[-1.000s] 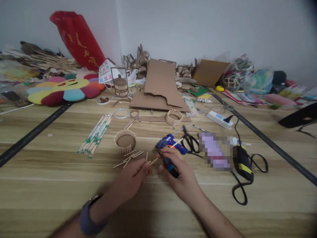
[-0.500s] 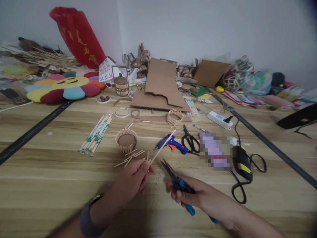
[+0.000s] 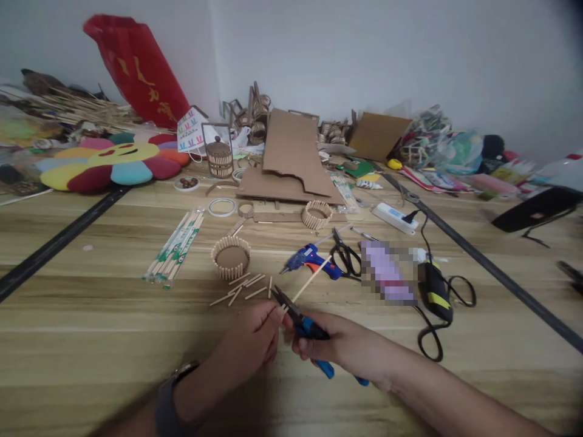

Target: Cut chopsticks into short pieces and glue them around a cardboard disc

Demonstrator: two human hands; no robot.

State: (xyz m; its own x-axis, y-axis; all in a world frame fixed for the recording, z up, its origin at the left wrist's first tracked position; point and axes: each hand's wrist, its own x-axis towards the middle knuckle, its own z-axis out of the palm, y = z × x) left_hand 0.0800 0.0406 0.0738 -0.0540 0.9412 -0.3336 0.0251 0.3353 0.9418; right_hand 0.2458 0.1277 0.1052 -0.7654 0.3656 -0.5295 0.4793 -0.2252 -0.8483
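My left hand [image 3: 262, 331] is closed on a thin wooden stick [image 3: 313, 278], which slants up to the right. My right hand [image 3: 319, 337] grips blue-handled snips [image 3: 296, 315]. Their dark pointed blades cross the stick close to my left fingertips; whether they bite into it I cannot tell. Just beyond my left hand lie several short cut stick pieces [image 3: 248, 283]. Behind those stands a round cardboard base ringed with upright stick pieces [image 3: 231, 258]. A blue glue gun [image 3: 312, 260] rests past the stick's far end.
Black scissors [image 3: 346, 255] lie right of the glue gun. Bagged wooden sticks [image 3: 175, 249] are at left. A second stick ring [image 3: 317, 215] stands farther back, before cardboard sheets [image 3: 291, 149]. On the right are a power strip [image 3: 395, 217] and a black-and-yellow device [image 3: 436, 291] with a looping cord.
My right hand has moved left, bringing the snips' blades from beside the stick to across it near my left fingers. The view has shifted slightly.
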